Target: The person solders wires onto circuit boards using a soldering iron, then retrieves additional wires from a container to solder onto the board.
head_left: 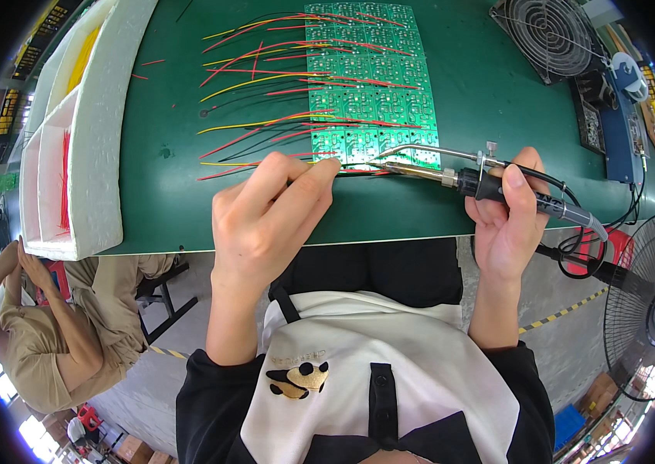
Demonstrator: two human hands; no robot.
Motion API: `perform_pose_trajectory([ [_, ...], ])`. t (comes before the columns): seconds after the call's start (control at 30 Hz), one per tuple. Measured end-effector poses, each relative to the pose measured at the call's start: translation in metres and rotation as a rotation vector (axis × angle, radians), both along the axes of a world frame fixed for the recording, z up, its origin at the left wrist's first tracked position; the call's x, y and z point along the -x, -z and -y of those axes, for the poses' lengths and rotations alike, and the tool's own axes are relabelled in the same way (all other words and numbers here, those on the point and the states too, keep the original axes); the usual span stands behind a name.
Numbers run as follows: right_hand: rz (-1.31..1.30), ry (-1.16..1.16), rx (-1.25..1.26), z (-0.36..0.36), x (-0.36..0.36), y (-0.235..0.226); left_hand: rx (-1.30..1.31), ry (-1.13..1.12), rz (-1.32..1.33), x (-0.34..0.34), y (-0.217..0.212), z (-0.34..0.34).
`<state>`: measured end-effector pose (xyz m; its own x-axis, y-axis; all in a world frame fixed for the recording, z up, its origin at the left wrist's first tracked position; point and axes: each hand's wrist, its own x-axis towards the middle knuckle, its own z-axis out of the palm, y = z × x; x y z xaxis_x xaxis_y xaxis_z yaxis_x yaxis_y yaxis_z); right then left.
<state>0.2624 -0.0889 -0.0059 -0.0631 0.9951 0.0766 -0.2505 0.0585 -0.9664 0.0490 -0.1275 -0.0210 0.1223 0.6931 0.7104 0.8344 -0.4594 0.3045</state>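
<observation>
One soldering iron [468, 182] is gripped by its handle in the right hand [503, 232]; the left hand [265, 216] has fingers closed on a thin wire [354, 164] at the near edge of the circuit-board panel [401, 97] on the bench [188, 209]. Wire should be light, flexible; hold insulation, clear of the presumably hot tip.

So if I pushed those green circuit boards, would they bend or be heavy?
The green circuit boards would probably feel stiff, because they look like flat sheets. They'd likely be light for their size, since they seem thin. Pushing them might make the yellow wires wobble or snag, as their long ends stick out past the boards.
</observation>
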Motion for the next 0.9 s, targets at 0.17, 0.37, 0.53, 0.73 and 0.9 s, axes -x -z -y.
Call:
perform_pose_trajectory([
  [0.17,0.012,-0.002,-0.012,0.0,-0.002,0.0,0.001,0.005,-0.003,0.0,0.001,-0.001],
  [0.37,-0.025,0.003,-0.01,0.0,0.0,-0.001,0.003,0.007,-0.013,0.0,0.0,0.001],
  [0.53,-0.024,-0.003,-0.013,-0.001,0.0,-0.001,0.058,-0.011,-0.009,-0.002,-0.004,0.003],
  [0.73,-0.042,-0.007,-0.026,-0.001,0.0,0.001,0.052,-0.016,0.003,-0.001,-0.001,0.002],
  [0.9,-0.192,0.02,0.007,-0.004,-0.012,0.001,0.052,-0.011,0.056,-0.004,-0.002,-0.001],
])
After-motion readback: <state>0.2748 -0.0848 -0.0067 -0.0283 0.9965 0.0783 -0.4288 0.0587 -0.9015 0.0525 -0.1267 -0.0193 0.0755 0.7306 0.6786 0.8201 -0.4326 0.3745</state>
